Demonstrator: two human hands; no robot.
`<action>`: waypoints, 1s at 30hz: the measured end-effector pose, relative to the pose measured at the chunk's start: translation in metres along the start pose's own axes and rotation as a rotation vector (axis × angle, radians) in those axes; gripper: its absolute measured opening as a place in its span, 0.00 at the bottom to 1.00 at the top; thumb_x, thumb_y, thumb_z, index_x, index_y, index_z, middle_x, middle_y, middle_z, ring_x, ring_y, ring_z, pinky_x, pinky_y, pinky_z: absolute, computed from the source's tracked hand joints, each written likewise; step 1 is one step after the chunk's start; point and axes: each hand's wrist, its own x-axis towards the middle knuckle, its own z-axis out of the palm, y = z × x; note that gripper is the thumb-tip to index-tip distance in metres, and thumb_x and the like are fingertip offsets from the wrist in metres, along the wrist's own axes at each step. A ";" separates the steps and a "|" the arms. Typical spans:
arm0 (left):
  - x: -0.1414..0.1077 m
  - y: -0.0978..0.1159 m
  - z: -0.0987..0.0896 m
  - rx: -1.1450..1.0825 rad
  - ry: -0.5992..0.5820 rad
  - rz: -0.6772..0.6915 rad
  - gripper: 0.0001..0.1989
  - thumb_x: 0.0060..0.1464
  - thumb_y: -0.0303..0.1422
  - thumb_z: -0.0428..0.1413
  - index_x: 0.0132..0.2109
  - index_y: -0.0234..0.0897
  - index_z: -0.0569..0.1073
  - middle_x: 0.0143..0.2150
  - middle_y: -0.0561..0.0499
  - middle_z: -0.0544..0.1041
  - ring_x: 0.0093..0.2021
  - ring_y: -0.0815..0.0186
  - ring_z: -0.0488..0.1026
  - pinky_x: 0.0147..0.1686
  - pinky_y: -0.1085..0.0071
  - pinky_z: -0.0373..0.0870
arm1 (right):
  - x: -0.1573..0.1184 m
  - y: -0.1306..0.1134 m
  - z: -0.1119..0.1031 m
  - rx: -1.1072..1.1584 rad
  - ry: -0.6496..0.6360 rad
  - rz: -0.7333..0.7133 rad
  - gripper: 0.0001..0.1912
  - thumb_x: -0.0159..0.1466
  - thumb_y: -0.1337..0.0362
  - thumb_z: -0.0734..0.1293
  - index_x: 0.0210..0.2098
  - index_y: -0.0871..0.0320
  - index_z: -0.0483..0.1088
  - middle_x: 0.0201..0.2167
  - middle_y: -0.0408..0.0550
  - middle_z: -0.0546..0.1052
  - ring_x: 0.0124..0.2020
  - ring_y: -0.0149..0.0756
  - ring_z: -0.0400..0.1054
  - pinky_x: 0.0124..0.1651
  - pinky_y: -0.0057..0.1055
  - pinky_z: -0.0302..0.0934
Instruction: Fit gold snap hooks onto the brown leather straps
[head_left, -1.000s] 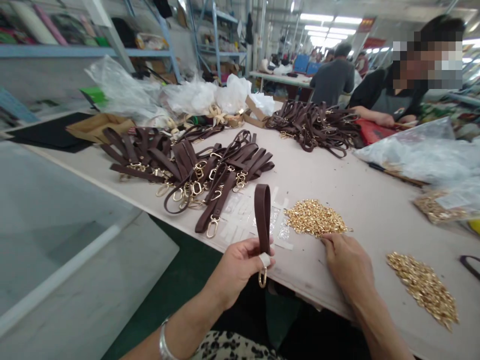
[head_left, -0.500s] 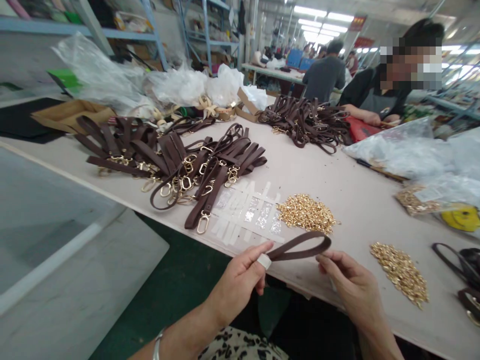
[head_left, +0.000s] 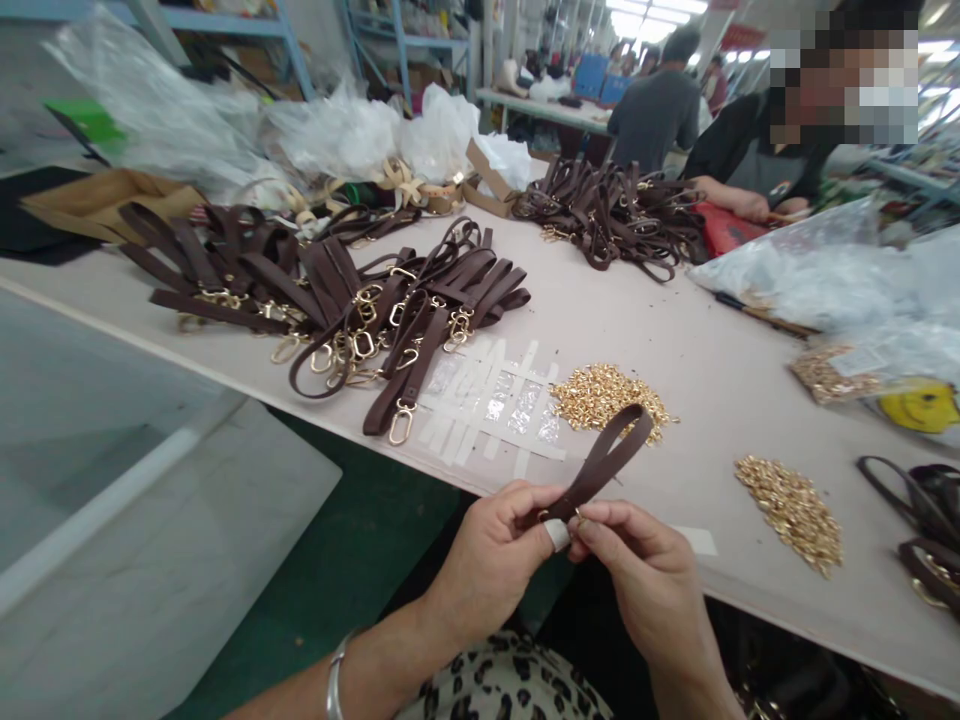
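At lower centre of the frame, my left hand pinches the base of a looped brown strap between thumb and fingers; the thumb carries a pale wrap. My right hand has thumb and forefinger pinched together at the same base, around a small gold-coloured piece, mostly hidden. The loop points to the upper right, overlapping the edge of a gold hardware pile. A second pile lies at lower right.

The left hand and right hand hide the lower end of the brown wrist strap; the picture's right edge cuts off the dark straps.
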 end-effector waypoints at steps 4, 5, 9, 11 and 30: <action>-0.001 0.001 -0.002 0.139 0.021 0.033 0.12 0.58 0.25 0.57 0.45 0.41 0.81 0.37 0.53 0.76 0.39 0.66 0.74 0.42 0.70 0.70 | 0.000 -0.005 0.000 -0.120 0.011 0.051 0.08 0.59 0.57 0.74 0.33 0.54 0.79 0.24 0.42 0.77 0.27 0.30 0.71 0.34 0.26 0.67; -0.002 0.002 -0.002 0.164 0.029 0.038 0.13 0.58 0.24 0.57 0.45 0.42 0.81 0.37 0.53 0.76 0.39 0.66 0.74 0.42 0.71 0.70 | 0.000 -0.006 0.000 -0.127 0.009 0.053 0.08 0.59 0.57 0.74 0.33 0.54 0.79 0.24 0.42 0.77 0.28 0.31 0.71 0.34 0.26 0.66; -0.004 0.002 -0.002 0.247 0.053 0.046 0.16 0.57 0.23 0.57 0.48 0.45 0.81 0.38 0.53 0.77 0.40 0.65 0.73 0.43 0.71 0.69 | -0.001 -0.005 0.002 -0.117 0.012 0.033 0.07 0.58 0.57 0.74 0.32 0.54 0.79 0.27 0.42 0.78 0.31 0.32 0.71 0.36 0.26 0.66; -0.006 0.002 -0.003 0.309 0.049 0.048 0.16 0.58 0.24 0.56 0.49 0.45 0.81 0.37 0.52 0.77 0.39 0.65 0.73 0.42 0.71 0.69 | -0.002 -0.005 0.004 -0.117 0.012 0.026 0.07 0.59 0.58 0.73 0.32 0.54 0.78 0.29 0.43 0.79 0.32 0.32 0.70 0.38 0.27 0.66; -0.006 -0.011 -0.002 0.649 -0.031 0.292 0.20 0.57 0.24 0.56 0.52 0.51 0.80 0.42 0.49 0.82 0.42 0.59 0.79 0.43 0.71 0.73 | -0.010 0.008 0.013 0.243 0.139 0.018 0.14 0.55 0.61 0.74 0.28 0.55 0.64 0.25 0.38 0.69 0.28 0.29 0.62 0.33 0.26 0.60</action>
